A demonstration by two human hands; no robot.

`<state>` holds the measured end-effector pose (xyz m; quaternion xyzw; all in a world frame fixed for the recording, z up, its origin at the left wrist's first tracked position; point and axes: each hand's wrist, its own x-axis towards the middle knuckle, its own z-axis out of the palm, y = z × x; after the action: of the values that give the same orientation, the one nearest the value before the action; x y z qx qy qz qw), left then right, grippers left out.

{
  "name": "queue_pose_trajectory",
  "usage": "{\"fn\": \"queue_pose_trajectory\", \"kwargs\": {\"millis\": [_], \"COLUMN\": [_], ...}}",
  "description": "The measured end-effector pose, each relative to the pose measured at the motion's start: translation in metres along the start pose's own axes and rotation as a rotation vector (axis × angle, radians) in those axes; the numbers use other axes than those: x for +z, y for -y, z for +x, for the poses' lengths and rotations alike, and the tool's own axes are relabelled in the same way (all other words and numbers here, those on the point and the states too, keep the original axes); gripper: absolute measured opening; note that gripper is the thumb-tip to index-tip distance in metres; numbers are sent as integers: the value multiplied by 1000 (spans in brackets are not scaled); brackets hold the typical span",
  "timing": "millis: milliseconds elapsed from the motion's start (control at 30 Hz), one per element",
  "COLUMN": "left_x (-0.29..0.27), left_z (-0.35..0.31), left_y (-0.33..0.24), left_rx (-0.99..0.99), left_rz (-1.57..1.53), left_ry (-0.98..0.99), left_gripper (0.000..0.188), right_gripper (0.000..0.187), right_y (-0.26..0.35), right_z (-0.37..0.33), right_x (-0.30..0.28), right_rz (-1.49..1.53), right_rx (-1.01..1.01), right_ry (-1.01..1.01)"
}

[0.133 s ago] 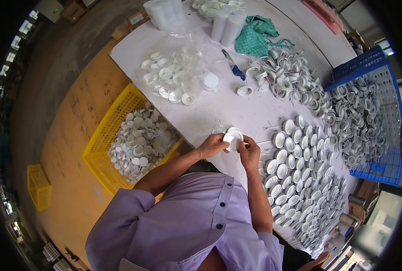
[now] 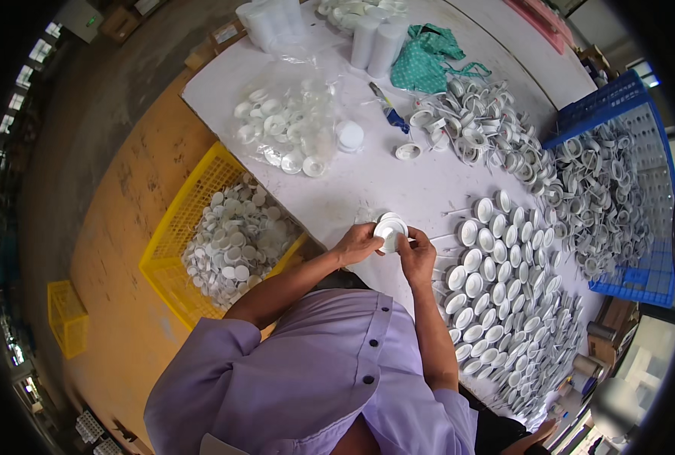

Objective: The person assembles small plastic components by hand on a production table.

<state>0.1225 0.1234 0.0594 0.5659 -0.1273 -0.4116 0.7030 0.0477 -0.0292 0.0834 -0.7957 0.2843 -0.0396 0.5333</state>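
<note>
Bare bench (image 2: 318, 199) runs forward from the left hand (image 2: 358, 244) and right hand (image 2: 418, 255), the lane narrowing between a stack of white discs (image 2: 350, 135) and a loose white ring (image 2: 409, 152), blue-ended brush (image 2: 396, 117) beyond. Left of lane: clear bag of white parts (image 2: 284, 129); nearer the body, yellow basket (image 2: 185, 203) beside the bench edge. Right side blocked: close-set white round fittings (image 2: 497, 280), thin stems poking toward the right hand, then a tangled heap (image 2: 489, 136) and blue crate (image 2: 633, 287).

Left: discs (image 2: 235, 246) in basket (image 2: 172, 220) | centre: part (image 2: 390, 237) in hands (image 2: 357, 245) | right: fittings (image 2: 502, 292) on table (image 2: 337, 197), rings (image 2: 599, 193) in crate (image 2: 660, 171)
</note>
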Motion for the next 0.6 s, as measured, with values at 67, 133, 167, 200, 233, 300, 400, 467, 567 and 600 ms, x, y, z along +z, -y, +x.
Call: {"fn": "queue_pose_trajectory", "kwargs": {"millis": [67,133,167,200,233,300,400,467,567,600], "left_x": [2,6,7,8,8,12,10,9,12,13], "left_z": [2,2,3,2,1,3,11,12,13,15], "left_y": [1,-2,-4,-7,-9,-11,-9,-8,-8,-8], "left_rx": [0,-35,-37,-49,-60,-78,-157,-222,-242,-273], "left_rz": [16,30,32,43,54,70,92,100,119,159], "left_ry": [-21,-51,-49,-48,-46,-34,28,84,66,66], "left_gripper": [29,29,29,29,30,29,28,28,21,19], "right_gripper": [32,28,25,25,27,29,25,28,42,53], "right_y": [-5,-12,-16,-13,-10,-14,-32,-28,-21,-13], "right_z": [2,3,3,2,1,-1,-1,-4,-8,-11], "right_x": [1,2,2,2,0,-3,-8,-10,-21,-28], "right_rz": [-51,-41,-33,-31,-34,-38,-36,-5,-31,-54], "right_rx": [-24,-66,-110,-109,-45,22,-146,-101,-151,-242], "right_ry": [-31,-60,-87,-87,-62,-55,-108,-65,-70,-77]}}
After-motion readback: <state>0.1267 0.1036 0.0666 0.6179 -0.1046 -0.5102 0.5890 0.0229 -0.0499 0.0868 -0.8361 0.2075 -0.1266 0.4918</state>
